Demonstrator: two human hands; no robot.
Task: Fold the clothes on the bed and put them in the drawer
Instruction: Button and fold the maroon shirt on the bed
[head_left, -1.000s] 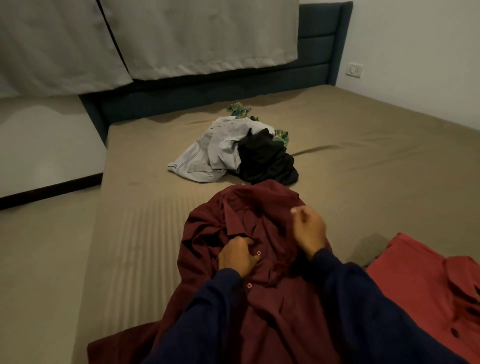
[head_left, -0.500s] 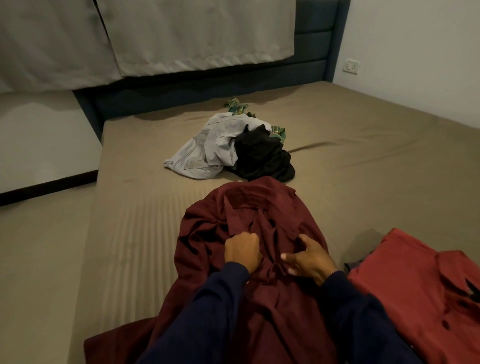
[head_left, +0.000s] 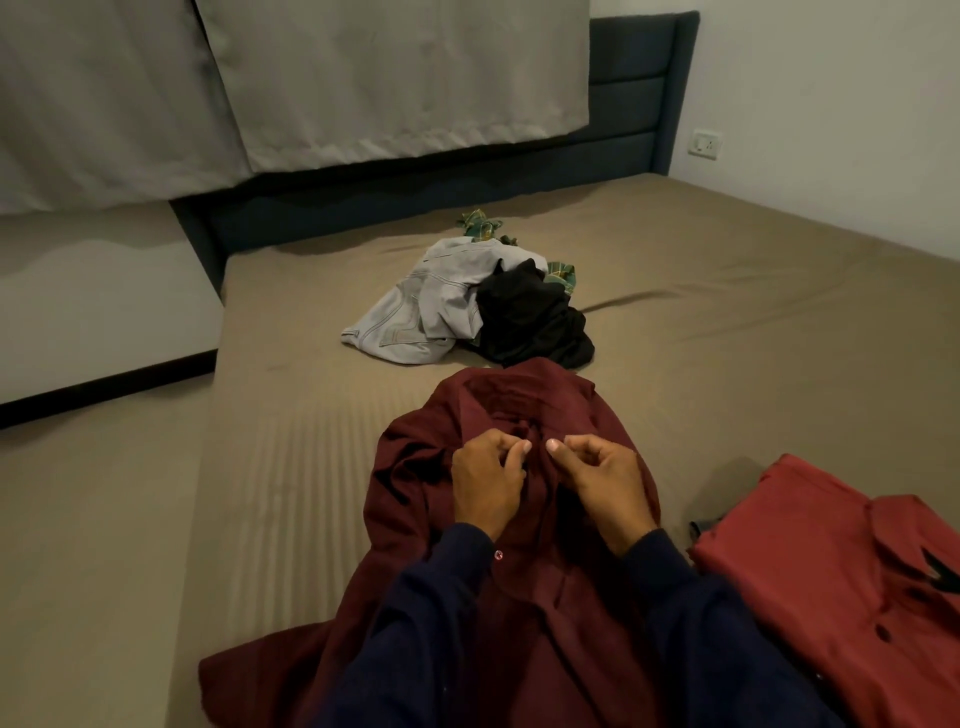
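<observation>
On the near part of the bed (head_left: 727, 322) a dark maroon shirt (head_left: 519, 623) lies spread out, its collar end pointing toward the headboard (head_left: 644, 104) and its lower part running under the person's dark blue sleeves (head_left: 426, 639). Both hands work at the shirt's front just below the collar. The left hand (head_left: 485, 486) has its fingers curled, thumb and forefinger pinching a fold of the maroon cloth; the right hand (head_left: 605, 480) mirrors it, its grip likewise clamped on the cloth just beside the left, the two thumbs nearly touching. A small pale button (head_left: 498, 554) shows on the placket by the left wrist. Farther up the bed sits a heap of unfolded clothes: a light grey denim garment (head_left: 421, 312), a black garment (head_left: 530, 322) touching it on the right, and a green checked piece (head_left: 480, 226) peeking out behind. At the right edge lies a brighter red shirt (head_left: 841, 582), apart from the maroon one. Pale curtains (head_left: 363, 78) hang over the headboard, and a wall socket (head_left: 705, 144) sits to the right.
</observation>
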